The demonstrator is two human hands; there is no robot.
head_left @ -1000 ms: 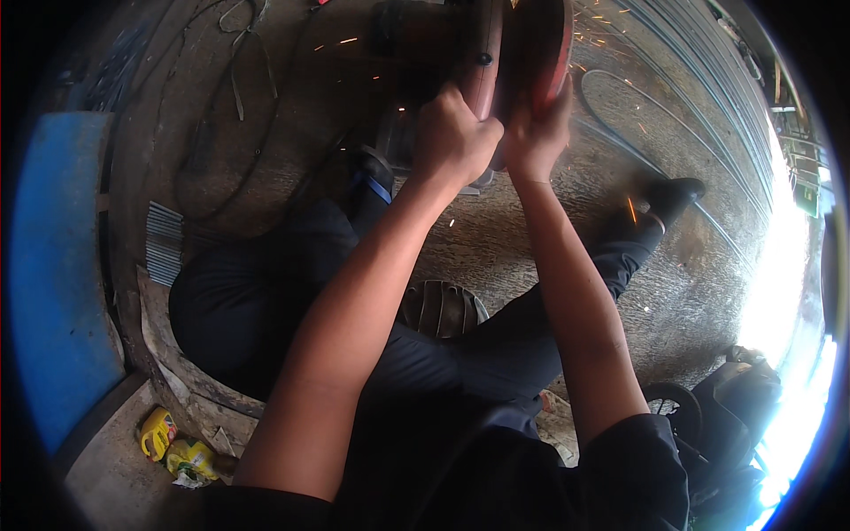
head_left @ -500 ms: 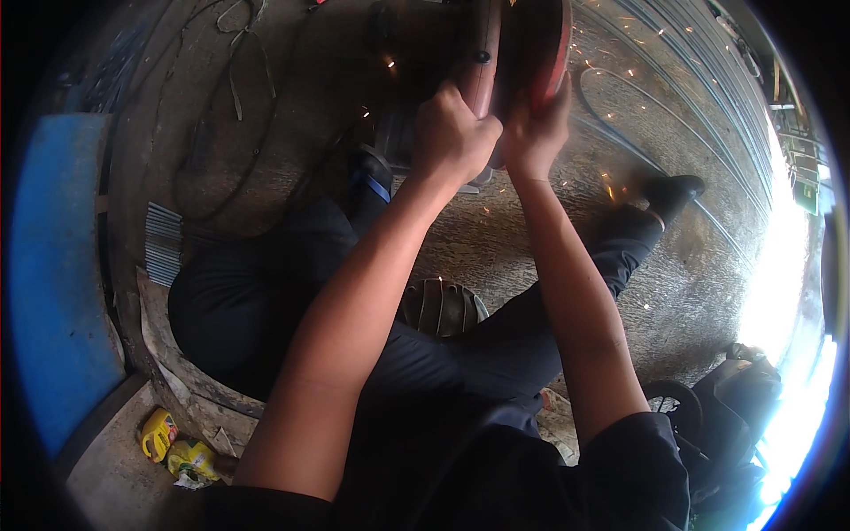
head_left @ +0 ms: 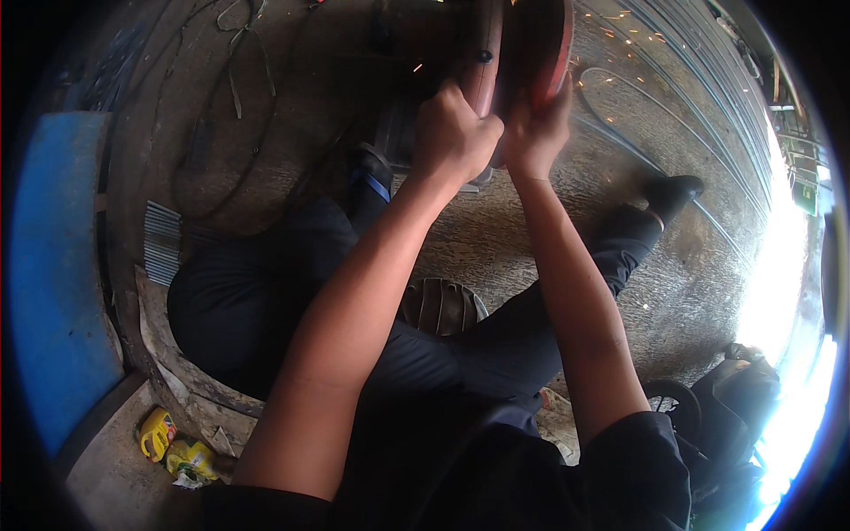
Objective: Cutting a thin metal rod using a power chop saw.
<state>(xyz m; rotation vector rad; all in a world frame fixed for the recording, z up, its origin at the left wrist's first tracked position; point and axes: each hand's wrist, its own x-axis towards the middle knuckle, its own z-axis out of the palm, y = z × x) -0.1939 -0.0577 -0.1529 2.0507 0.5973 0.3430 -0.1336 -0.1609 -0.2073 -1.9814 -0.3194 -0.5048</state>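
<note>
Both my arms reach forward to a red cut-off saw at the top of the view. My left hand (head_left: 456, 133) is closed around its faded red handle (head_left: 481, 84), which has a dark round button or screw on its side. Beside it, my right hand (head_left: 537, 142) grips the saw near the rounded red guard (head_left: 558, 66); its fingers are partly hidden and blurred. A dark metal base (head_left: 397, 142) shows below the saw. Orange sparks (head_left: 630, 34) fly at the upper right. The blade and whatever it touches are out of sight.
Long metal rods (head_left: 699, 80) lie along the right. A bundle of short rods (head_left: 163, 243) sits at left near a blue panel (head_left: 66, 283). Cables (head_left: 252, 150) trail over the floor. A ribbed round metal part (head_left: 440, 306) lies between my legs; yellow packets (head_left: 159, 434) are lower left.
The sparks differ: those near my right foot are gone, and fewer show left of the saw. My hands and the saw have hardly moved.
</note>
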